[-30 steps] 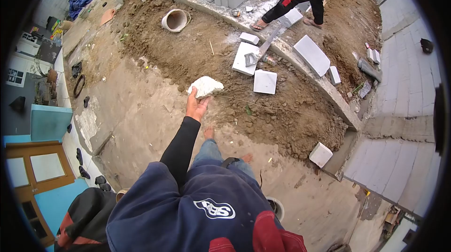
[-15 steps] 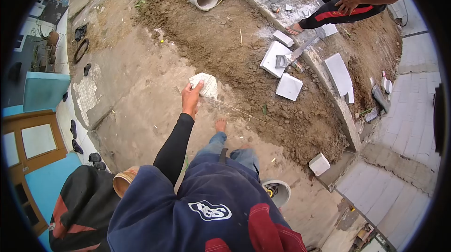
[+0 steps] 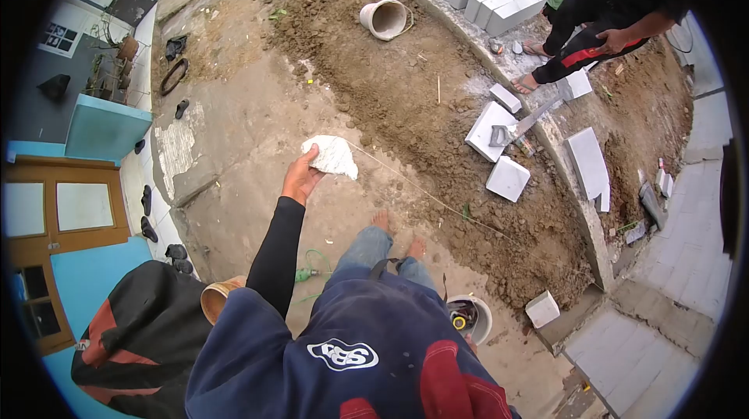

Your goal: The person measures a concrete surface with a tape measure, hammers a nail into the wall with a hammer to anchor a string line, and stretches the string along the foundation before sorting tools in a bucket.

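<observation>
My left hand point(image 3: 299, 177) is closed on the lower left edge of a rough, flat white chunk point(image 3: 331, 157), held out above the concrete ground. A thin string point(image 3: 425, 197) runs from the chunk down to the right, over the soil. What the chunk is made of I cannot tell. Beside my right hip stands a white bucket point(image 3: 485, 321) with a yellow and black thing point(image 3: 460, 321) inside. A sliver of skin at its near rim seems to be my right hand point(image 3: 471, 342); its fingers are hidden.
A co-worker point(image 3: 605, 44) stands by stacked white blocks point(image 3: 503, 5). A handsaw point(image 3: 515, 129) lies across a cut block point(image 3: 489, 124) at the concrete edging point(image 3: 573, 200). A bucket point(image 3: 387, 19) lies tipped on the soil. A green power tool point(image 3: 306, 274) sits by my left side.
My view has shifted, so the scene sits lower and further right. My left hand has turned the chunk and moved it slightly left. The co-worker's hand has shifted, and the green tool has come into view.
</observation>
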Demonstrator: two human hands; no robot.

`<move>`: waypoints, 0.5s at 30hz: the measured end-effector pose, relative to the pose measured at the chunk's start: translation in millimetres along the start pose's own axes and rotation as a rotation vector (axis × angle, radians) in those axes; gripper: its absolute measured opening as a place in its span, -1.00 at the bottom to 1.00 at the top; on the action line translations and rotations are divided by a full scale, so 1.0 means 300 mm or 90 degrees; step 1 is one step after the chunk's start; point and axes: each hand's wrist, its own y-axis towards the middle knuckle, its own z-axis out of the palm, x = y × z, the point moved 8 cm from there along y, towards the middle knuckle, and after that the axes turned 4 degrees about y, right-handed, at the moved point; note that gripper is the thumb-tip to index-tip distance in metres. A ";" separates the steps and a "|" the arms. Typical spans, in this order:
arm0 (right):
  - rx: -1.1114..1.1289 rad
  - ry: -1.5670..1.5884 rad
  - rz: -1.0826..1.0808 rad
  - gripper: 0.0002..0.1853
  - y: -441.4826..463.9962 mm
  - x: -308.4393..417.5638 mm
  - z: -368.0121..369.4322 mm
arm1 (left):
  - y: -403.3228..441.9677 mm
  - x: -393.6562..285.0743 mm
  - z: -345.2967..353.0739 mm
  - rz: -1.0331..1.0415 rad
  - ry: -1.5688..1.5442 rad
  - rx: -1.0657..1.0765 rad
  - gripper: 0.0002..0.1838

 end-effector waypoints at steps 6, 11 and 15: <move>-0.012 -0.054 0.004 -0.37 -0.096 0.287 -0.160 | 0.195 -0.240 -0.167 0.081 -0.032 -0.098 -0.49; -0.019 -0.092 -0.015 -0.40 -0.125 0.452 -0.095 | 0.430 -0.474 -0.279 0.033 -0.018 -0.009 -0.44; 0.003 -0.124 -0.010 -0.39 -0.221 0.696 -0.111 | 0.560 -0.687 -0.275 0.003 0.068 0.092 -0.45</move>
